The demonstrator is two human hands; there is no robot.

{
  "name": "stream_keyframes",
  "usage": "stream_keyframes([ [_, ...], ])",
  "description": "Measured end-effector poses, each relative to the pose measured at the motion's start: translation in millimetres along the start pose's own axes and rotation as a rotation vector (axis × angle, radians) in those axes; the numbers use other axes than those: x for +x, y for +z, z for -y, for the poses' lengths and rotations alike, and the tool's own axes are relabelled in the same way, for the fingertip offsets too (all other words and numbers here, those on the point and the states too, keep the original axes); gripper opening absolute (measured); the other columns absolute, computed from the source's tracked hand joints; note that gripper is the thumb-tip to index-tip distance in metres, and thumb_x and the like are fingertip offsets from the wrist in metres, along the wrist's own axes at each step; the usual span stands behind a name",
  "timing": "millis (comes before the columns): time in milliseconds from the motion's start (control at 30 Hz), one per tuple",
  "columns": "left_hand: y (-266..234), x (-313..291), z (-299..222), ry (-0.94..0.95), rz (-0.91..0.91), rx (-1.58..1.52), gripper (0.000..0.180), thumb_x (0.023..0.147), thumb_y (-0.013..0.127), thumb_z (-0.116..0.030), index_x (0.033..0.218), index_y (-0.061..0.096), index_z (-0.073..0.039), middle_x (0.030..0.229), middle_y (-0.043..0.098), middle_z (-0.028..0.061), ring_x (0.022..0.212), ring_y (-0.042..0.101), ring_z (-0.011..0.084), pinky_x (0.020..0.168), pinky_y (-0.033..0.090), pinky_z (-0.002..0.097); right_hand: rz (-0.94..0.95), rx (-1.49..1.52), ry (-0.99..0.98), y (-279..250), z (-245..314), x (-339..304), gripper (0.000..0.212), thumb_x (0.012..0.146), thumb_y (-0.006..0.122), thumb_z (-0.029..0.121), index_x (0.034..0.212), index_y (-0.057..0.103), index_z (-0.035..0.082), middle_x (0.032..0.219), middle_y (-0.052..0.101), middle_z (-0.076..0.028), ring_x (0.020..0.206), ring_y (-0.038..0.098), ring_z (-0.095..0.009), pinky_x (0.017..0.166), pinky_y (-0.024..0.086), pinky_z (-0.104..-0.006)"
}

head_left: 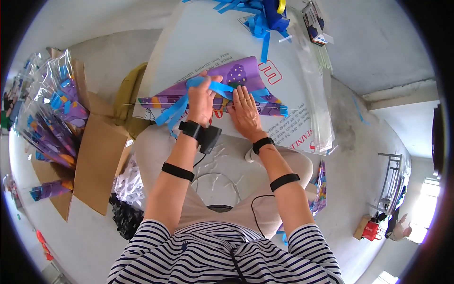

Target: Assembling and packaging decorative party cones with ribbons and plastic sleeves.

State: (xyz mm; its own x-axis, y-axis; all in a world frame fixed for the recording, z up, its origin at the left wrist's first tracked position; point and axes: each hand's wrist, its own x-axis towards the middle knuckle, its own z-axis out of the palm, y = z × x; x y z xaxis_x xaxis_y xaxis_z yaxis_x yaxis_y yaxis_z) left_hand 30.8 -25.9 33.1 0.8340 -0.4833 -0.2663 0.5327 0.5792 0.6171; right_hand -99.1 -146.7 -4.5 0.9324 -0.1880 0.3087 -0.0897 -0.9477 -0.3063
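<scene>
A purple patterned kite (194, 90), its sheet partly rolled along a thin rod, lies across the board on my knees. My left hand (201, 100) has its fingers curled round a blue ribbon (176, 111). The ribbon crosses the purple sheet, and its loose strips hang off the near left side. Flat on the sheet, fingers stretched out, rests my right hand (244, 113), just right of the left one. Part of the ribbon and sheet is hidden under both hands.
At the board's (189, 42) far edge lie more blue ribbons (257, 23). Clear plastic sleeves (314, 104) line its right side, below a small box (317, 23). On the left, a cardboard box (101, 161) holds several sleeved purple kites (56, 137); a black bag (126, 217) lies beside it.
</scene>
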Motion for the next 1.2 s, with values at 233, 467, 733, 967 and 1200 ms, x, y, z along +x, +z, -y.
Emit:
stream_keyframes([
  [233, -89.2, 45.1, -84.2, -0.052, -0.151, -0.382, 0.019, 0.104, 0.054, -0.022, 0.093, 0.056, -0.007, 0.068, 0.047, 0.0019, 0.073, 0.051, 0.0207, 0.092, 0.048, 0.0434, 0.01, 0.003, 0.002, 2.3, -1.4, 1.2, 0.062, 0.099, 0.056, 0.025, 0.151, 0.036, -0.003, 0.157, 0.038, -0.022, 0.149, 0.031, -0.036, 0.122, 0.025, -0.0482],
  [467, -131.4, 60.4, -153.6, 0.036, -0.445, -0.29, 0.019, 0.105, 0.05, -0.021, 0.091, 0.051, -0.008, 0.068, 0.042, 0.0009, 0.064, 0.047, 0.019, 0.087, 0.049, 0.0427, 0.019, -0.041, -0.015, -0.5, -5.4, -2.6, 0.054, 0.102, 0.054, 0.027, 0.149, 0.043, 0.002, 0.157, 0.038, -0.022, 0.149, 0.031, -0.037, 0.122, 0.025, -0.049],
  [733, -143.4, 88.0, -223.4, 0.14, -0.352, -0.095, 0.009, 0.104, 0.048, -0.015, 0.099, 0.048, -0.008, 0.07, 0.043, 0.0002, 0.066, 0.046, 0.0178, 0.086, 0.05, 0.0412, 0.04, -0.029, -0.007, -0.7, -2.4, -1.9, 0.055, 0.103, 0.05, 0.027, 0.151, 0.04, 0.002, 0.158, 0.036, -0.021, 0.15, 0.029, -0.036, 0.122, 0.023, -0.0486],
  [967, -159.7, 80.8, -236.0, 0.161, -0.258, -0.179, 0.033, 0.108, 0.043, -0.037, 0.099, 0.053, -0.007, 0.074, 0.047, 0.0029, 0.072, 0.05, 0.0222, 0.092, 0.049, 0.0441, 0.023, 0.059, 0.029, -0.8, 2.3, 1.9, 0.062, 0.102, 0.051, 0.027, 0.155, 0.031, 0.001, 0.161, 0.033, -0.018, 0.151, 0.028, -0.033, 0.123, 0.023, -0.0479],
  [1200, -180.3, 72.9, -221.5, 0.209, -0.299, -0.109, 0.037, 0.108, 0.042, -0.039, 0.106, 0.056, -0.006, 0.083, 0.058, 0.005, 0.089, 0.059, 0.0257, 0.098, 0.049, 0.0499, 0.025, -0.02, -0.017, -1.7, -1.0, -0.4, 0.057, 0.102, 0.052, 0.028, 0.153, 0.039, 0.005, 0.161, 0.035, -0.013, 0.151, 0.028, -0.032, 0.122, 0.024, -0.0475],
])
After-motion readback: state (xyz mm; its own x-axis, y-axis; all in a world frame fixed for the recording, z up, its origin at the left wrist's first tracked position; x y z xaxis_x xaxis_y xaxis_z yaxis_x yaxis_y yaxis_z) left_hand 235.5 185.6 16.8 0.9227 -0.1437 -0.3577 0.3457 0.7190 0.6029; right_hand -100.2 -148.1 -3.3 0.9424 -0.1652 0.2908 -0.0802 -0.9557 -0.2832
